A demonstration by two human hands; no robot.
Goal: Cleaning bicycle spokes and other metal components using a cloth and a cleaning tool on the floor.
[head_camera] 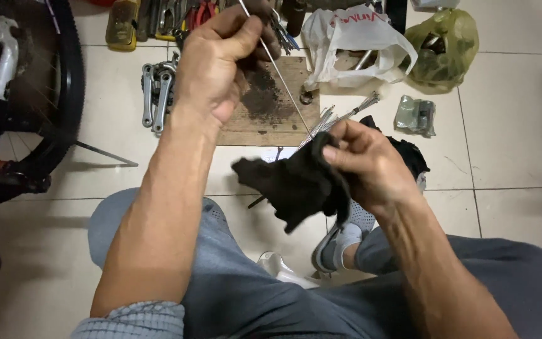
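Observation:
My left hand [221,59] is raised and pinches the upper end of a thin metal spoke [278,70]. The spoke slants down to the right into a dirty black rag [293,182]. My right hand [362,164] grips that rag, wrapped around the spoke's lower end. Both hands are above my knees, over the tiled floor. More loose spokes [346,116] lie in a bundle just beyond my right hand.
A stained wooden board [271,119] lies on the tiles ahead. Wrenches [157,94] sit left of it. A bicycle wheel [64,81] and frame stand at far left. A white plastic bag [352,44], a green bag [443,47] and hand tools [158,19] line the back.

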